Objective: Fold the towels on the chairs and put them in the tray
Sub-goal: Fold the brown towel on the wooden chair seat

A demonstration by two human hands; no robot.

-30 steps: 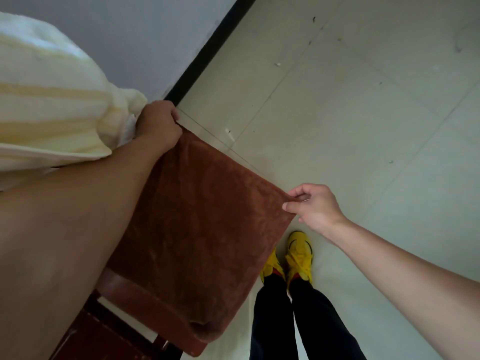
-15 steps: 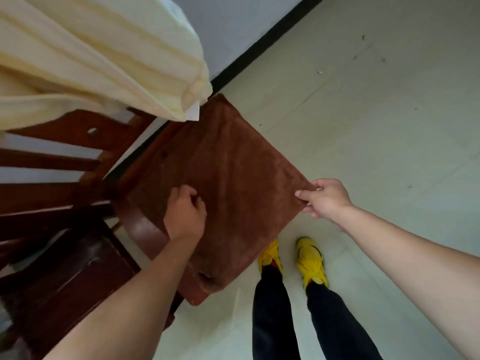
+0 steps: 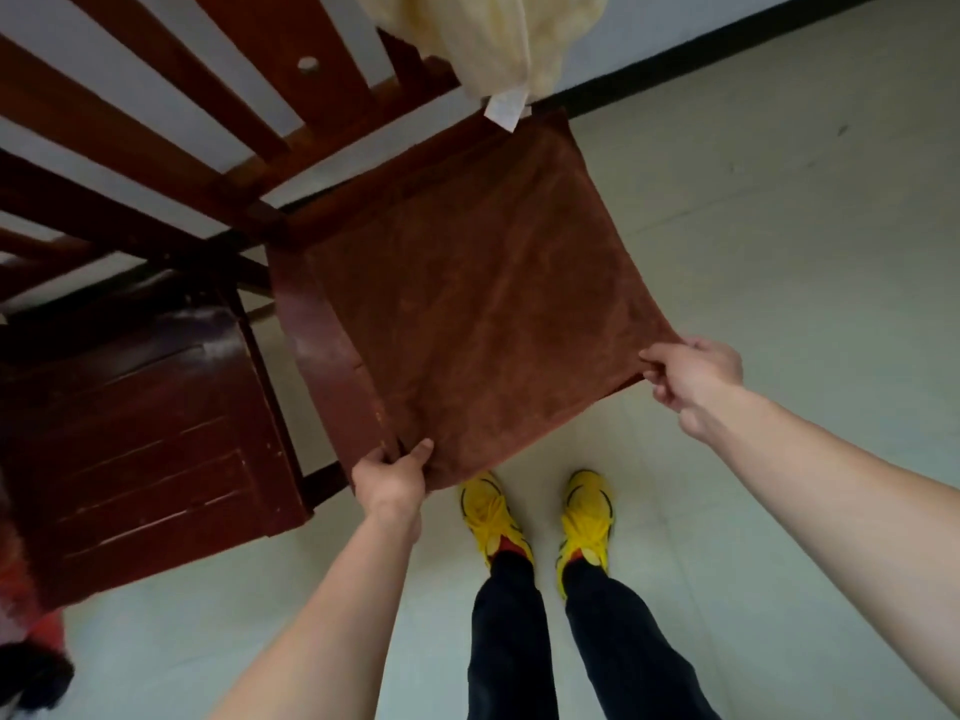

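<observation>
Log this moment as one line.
left hand: pinches brown towel corner | right hand: pinches right corner | towel: spread over chair seat | tray: not in view

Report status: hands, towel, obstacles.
Left hand pinches one corner of brown towel; right hand another. Towel spread on chair seat. Cream towel hangs at far corner.

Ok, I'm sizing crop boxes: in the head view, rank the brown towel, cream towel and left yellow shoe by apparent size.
1. brown towel
2. cream towel, though the frame's top edge cuts it off
3. left yellow shoe
</observation>
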